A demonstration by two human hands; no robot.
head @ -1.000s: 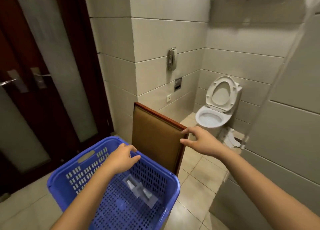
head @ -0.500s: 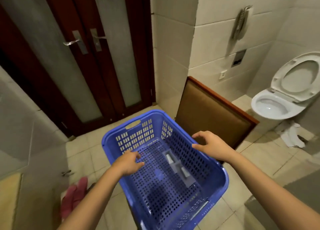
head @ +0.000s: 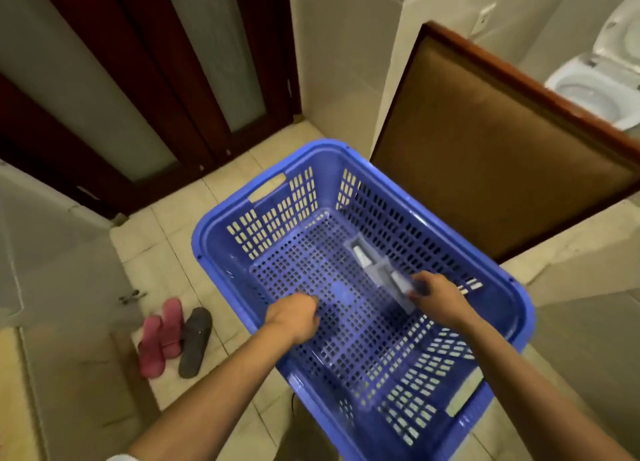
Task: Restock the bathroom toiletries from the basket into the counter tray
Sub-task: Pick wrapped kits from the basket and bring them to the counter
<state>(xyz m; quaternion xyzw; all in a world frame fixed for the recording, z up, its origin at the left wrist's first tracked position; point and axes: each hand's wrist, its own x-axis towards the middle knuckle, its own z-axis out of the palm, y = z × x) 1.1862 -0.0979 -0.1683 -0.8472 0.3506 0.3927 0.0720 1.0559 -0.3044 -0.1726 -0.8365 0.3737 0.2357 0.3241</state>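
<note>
Head: clear toiletry pack lies in perforated blue basket.

The blue basket is open on top, so a hand can go straight down into it. Its tall walls block the way in from the sides. Inside, a clear pack lies near the right wall, with the right hand at its near end. The left hand is over the bare bottom. A brown board stands just beside the basket's right side. Slippers lie on the floor to the left.
</note>
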